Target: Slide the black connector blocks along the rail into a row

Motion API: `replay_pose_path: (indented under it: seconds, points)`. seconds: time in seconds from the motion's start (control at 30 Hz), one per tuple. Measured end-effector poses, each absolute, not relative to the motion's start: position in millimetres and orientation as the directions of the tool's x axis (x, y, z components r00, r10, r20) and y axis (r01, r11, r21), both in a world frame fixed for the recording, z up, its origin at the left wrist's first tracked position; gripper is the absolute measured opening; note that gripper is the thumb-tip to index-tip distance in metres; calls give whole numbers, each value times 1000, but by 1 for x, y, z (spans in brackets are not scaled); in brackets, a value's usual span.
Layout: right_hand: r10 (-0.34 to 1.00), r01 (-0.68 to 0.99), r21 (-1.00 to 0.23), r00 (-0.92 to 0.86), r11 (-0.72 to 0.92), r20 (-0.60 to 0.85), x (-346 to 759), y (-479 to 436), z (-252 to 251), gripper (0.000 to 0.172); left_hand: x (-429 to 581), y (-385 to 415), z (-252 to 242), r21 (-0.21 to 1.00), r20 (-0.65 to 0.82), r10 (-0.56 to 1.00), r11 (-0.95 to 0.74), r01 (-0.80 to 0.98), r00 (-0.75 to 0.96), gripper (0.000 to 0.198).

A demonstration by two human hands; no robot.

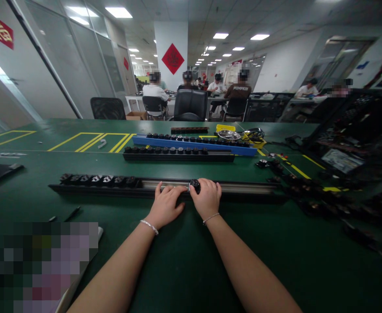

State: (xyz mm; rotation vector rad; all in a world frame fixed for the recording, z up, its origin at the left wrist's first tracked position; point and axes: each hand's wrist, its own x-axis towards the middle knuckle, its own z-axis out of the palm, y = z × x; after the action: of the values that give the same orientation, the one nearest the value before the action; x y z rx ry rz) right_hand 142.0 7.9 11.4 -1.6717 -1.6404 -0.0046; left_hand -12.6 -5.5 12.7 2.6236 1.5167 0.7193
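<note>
A long black track rail (236,188) lies across the table in front of me, with a row of black socket modules (107,179) seated in its left part. My right hand (207,198) is closed around a single round black socket module (195,186) at the middle of the rail. Just left of it, my left hand (168,204) rests on the rail with its fingers spread; its index fingertip comes close to that module. Whether the held module sits in the channel or just above it, I cannot tell.
Behind lie a second black rail (177,157) and a blue rail (194,145), both carrying modules. Loose black modules (308,191) are heaped at the right, near a metal dish (229,135). A pixelated object (44,265) occupies the near left. Several people sit at tables beyond.
</note>
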Motion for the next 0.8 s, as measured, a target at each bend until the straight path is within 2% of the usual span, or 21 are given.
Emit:
replay_pose_path:
  seconds: [0.8]
  points:
    - [823,866,-474,148,160,549,150,10,5,29,-13,-5,13,243,376,829,-519,819,414,43]
